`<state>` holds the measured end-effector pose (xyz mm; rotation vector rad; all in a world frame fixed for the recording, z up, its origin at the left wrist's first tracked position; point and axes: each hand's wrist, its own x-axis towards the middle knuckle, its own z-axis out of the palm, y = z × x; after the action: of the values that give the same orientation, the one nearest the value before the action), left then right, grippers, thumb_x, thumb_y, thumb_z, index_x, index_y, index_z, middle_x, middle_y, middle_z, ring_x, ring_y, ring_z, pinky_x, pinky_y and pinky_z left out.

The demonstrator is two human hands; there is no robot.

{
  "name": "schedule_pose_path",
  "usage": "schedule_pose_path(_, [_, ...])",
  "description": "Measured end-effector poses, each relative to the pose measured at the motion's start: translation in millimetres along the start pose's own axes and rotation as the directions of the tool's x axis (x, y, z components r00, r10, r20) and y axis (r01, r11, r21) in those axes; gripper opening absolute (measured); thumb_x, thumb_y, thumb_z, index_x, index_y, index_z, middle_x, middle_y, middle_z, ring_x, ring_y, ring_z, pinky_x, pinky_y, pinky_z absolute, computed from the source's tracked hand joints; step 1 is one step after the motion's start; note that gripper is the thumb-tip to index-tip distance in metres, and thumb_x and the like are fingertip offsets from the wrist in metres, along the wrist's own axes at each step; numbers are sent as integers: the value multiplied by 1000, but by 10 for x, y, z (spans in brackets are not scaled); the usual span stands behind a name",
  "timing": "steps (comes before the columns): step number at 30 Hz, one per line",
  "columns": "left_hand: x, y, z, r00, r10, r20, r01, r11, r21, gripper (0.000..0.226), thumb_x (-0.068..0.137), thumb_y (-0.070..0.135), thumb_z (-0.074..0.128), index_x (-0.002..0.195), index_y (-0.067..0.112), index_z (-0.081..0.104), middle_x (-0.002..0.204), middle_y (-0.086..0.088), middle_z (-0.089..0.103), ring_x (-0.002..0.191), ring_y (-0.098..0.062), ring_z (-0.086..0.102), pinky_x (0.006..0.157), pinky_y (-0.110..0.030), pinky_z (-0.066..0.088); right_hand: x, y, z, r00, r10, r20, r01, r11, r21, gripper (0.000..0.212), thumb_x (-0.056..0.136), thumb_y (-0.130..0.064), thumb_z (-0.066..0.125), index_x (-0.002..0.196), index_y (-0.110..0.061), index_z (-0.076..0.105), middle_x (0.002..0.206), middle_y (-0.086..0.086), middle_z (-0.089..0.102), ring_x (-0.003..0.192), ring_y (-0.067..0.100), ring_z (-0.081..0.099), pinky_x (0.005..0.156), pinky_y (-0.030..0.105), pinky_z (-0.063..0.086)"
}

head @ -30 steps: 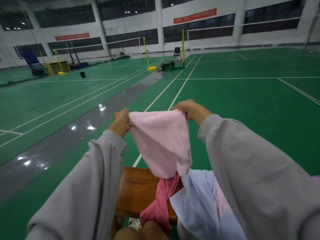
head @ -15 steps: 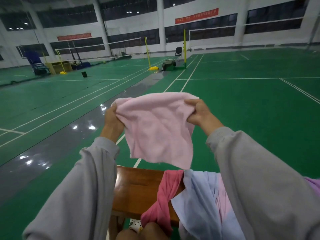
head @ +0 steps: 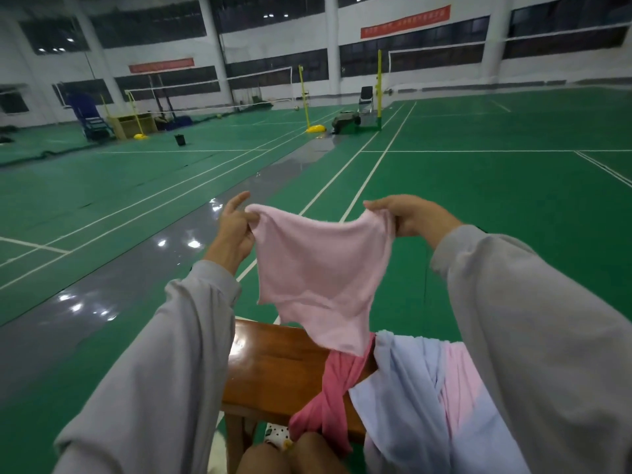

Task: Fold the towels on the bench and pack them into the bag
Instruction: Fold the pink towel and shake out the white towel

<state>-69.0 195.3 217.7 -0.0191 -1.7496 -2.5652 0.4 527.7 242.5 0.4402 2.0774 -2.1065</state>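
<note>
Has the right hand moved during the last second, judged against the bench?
Yes. Against the wooden bench, the right hand has shifted rightward, away from the left hand, spreading the light pink towel wider.

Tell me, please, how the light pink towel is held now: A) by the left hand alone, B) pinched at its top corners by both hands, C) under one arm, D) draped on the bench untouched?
B: the left hand and the right hand each pinch a top corner of the light pink towel, which hangs spread between them.
</note>
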Motion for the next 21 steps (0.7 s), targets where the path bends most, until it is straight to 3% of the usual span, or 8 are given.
schedule_pose_path(4, [57,201,77,996,83,-11,-84,994,-74,47,91,-18,47,128,6,63,102,-11,59,78,-14,57,82,-26,55,56,-132,42,979,-65,-196,79,995,66,42,81,-14,84,118,-2,69,101,12,75,74,24,71,64,38,61])
schedule_pose_path(6, [59,230,36,993,114,0,-112,975,193,47,88,-13,55,132,2,64,111,-13,64,93,-19,61,96,-32,54,47,-121,86,962,-24,-273,-5,994,-107,37,81,-18,85,110,-4,67,103,10,74,80,24,69,68,37,60])
schedule_pose_path(7, [65,220,-8,986,166,30,-163,892,421,46,86,-12,59,129,1,66,116,-15,66,100,-23,62,100,-34,53,47,-131,95,959,-10,-282,-22,994,-109,35,83,-18,83,110,-4,65,103,9,73,82,24,68,68,37,59])
schedule_pose_path(9, [53,205,-107,943,273,192,-308,493,814,39,84,-8,60,120,0,72,118,-19,71,104,-30,65,95,-35,51,60,-196,103,955,-28,-297,25,1000,-16,39,83,-11,82,115,-4,60,106,9,68,85,24,66,67,37,59])
schedule_pose_path(12, [51,215,-203,874,311,373,-401,30,916,23,81,-5,57,90,0,78,85,-22,74,73,-28,61,70,-34,48,147,-191,80,908,-116,-402,148,988,47,64,70,-2,85,124,-2,50,118,15,63,97,31,67,83,48,61])
schedule_pose_path(14, [58,241,-251,869,329,369,-366,-74,928,18,81,-6,56,81,-4,74,73,-21,65,65,-25,49,65,-34,43,216,-110,79,880,-161,-446,164,986,-32,61,69,0,79,123,-1,52,117,16,64,96,32,67,84,49,61])
schedule_pose_path(17, [53,242,-319,852,354,385,-356,-148,923,14,88,-2,58,85,-1,71,90,-16,53,77,-29,49,75,-40,47,123,-44,143,882,-219,-418,177,975,-138,56,76,6,72,127,1,49,113,13,59,96,27,62,90,49,59])
schedule_pose_path(21, [7,248,-292,852,385,355,-313,-169,935,12,87,3,60,88,5,72,100,-17,62,88,-36,60,74,-40,48,29,-3,182,953,-219,-210,187,969,-160,89,82,11,74,152,-7,24,131,10,41,113,30,53,98,44,53])
